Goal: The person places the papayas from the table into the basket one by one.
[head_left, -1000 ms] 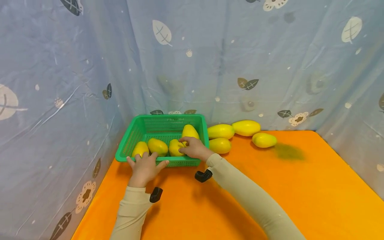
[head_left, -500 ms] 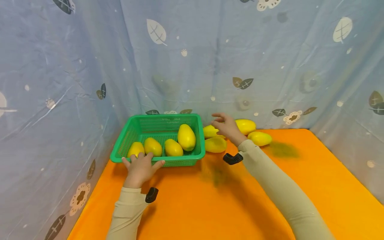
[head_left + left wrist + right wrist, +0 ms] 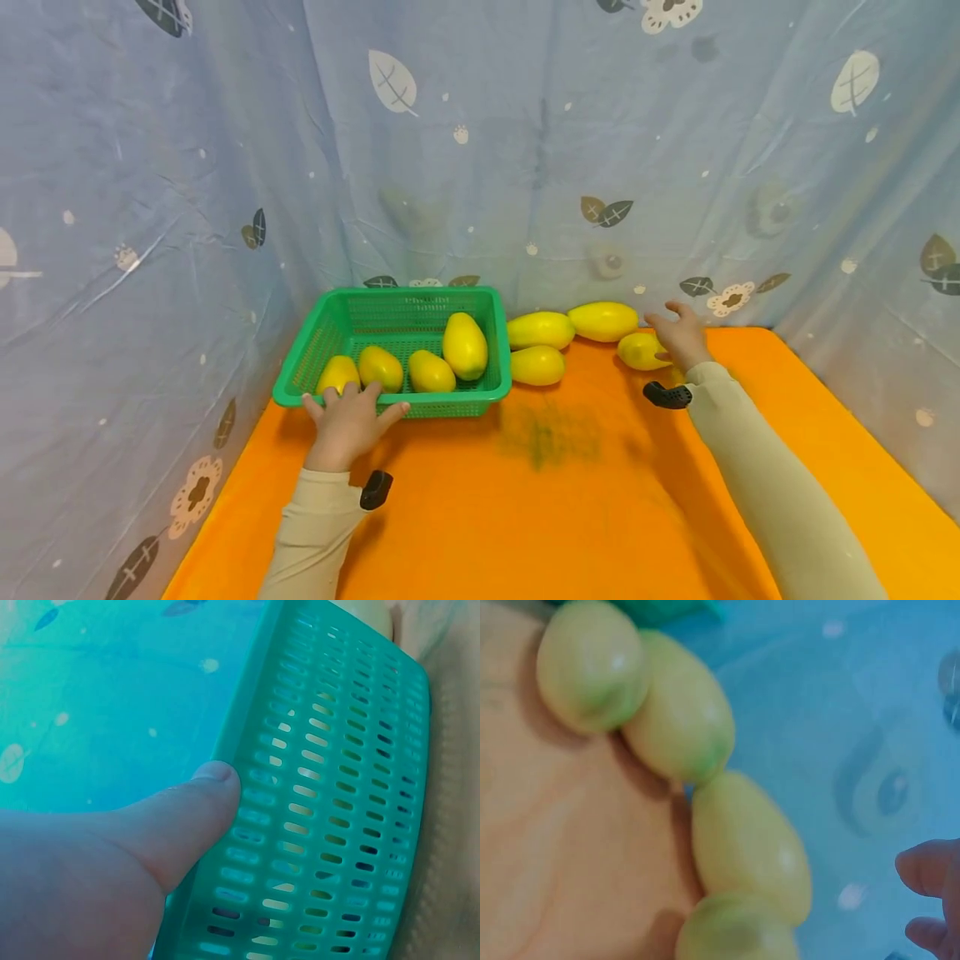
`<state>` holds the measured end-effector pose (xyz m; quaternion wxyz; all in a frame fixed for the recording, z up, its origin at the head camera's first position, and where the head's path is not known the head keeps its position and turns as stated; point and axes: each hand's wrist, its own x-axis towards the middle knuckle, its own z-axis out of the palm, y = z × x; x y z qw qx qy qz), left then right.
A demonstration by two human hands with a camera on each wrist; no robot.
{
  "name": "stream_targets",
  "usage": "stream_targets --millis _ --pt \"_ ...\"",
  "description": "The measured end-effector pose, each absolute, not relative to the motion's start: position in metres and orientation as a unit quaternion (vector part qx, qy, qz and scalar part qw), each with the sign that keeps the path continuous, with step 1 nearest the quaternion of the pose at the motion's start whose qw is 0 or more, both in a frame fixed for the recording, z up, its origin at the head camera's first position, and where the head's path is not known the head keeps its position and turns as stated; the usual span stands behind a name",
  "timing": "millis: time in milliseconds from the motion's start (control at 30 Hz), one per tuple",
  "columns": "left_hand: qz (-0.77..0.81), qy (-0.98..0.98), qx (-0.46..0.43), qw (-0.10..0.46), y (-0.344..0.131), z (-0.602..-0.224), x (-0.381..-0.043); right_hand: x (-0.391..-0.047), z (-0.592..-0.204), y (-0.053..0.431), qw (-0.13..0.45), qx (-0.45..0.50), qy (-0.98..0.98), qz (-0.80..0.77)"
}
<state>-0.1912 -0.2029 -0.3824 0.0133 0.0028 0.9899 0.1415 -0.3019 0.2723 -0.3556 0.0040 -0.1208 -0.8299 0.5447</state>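
Note:
My left hand (image 3: 345,429) holds the near rim of a green plastic basket (image 3: 501,346), fingers draped over the edge. In the left wrist view its thumb (image 3: 199,814) lies against the slotted outer wall. My right hand (image 3: 684,342) is at the rightmost yellow oval fruit (image 3: 637,352), fingers spread and loosely bent beside and above it. From the right wrist, that green-tinged fruit (image 3: 739,934) shows low in the picture, with the fingertips (image 3: 922,868) apart from it at the right edge. Several yellow fruits (image 3: 431,372) lie inside the basket, the largest (image 3: 465,346) at its right.
Between the basket and my right hand lie three more long yellow fruits: one at the front (image 3: 537,366), one behind it (image 3: 542,330), one farther right (image 3: 603,321). An orange tabletop (image 3: 525,517) lies below. Patterned blue-grey curtains (image 3: 480,208) stand behind and at both sides.
My right hand has left the basket's right-hand fruit and swung right, past the fruits outside, to the rightmost one. The left hand stays on the rim. The view has shifted slightly.

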Motion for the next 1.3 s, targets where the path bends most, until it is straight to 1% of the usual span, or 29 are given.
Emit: stream_targets --millis 133,267,433,633,833,933,1133,1300 --pt "0.140 0.990 0.001 0.015 -0.202 -0.384 -0.191 -0.302 -0.369 0.283 -0.003 -0.151 -0.852 0.501" --pt "0.140 0.990 0.001 0.014 -0.200 -0.384 -0.190 -0.302 -0.380 0.290 -0.022 -0.148 -0.864 0.480" --pt "0.140 0.990 0.002 0.015 -0.198 -0.383 -0.190 -0.300 -0.393 0.292 -0.045 -0.133 -0.856 0.498" --pt "0.148 0.989 0.005 0.007 -0.196 -0.384 -0.190 -0.297 -0.399 0.288 -0.058 -0.171 -0.795 0.579" --pt "0.153 0.988 0.001 0.000 -0.198 -0.384 -0.189 -0.303 -0.404 0.284 -0.031 -0.169 -0.790 0.589" --pt "0.153 0.988 0.003 -0.003 -0.198 -0.385 -0.190 -0.304 -0.407 0.283 -0.020 -0.187 -0.772 0.607" --pt "0.151 0.988 -0.001 -0.008 -0.200 -0.386 -0.190 -0.306 -0.414 0.279 0.004 -0.189 -0.778 0.599" --pt "0.146 0.989 -0.004 -0.007 -0.201 -0.386 -0.190 -0.308 -0.419 0.279 0.011 -0.183 -0.787 0.589"
